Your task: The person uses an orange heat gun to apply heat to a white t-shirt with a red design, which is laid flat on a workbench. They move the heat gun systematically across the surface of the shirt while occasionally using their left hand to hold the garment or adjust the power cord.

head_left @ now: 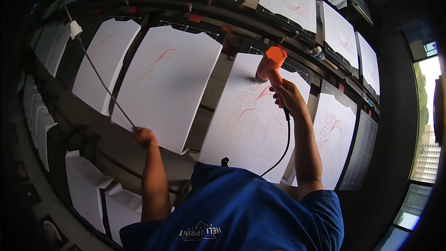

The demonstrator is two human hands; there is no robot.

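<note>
our right hand [289, 96] grips the orange plastic heat gun [271, 65], nozzle low over the white fabric panel with red line print [251, 121] (its black cord [284, 151] droops across that panel). our left hand [144, 136] is closed on a thin grey cable [104, 86]. lingering could scorch the print; the cord might smear it.
</note>
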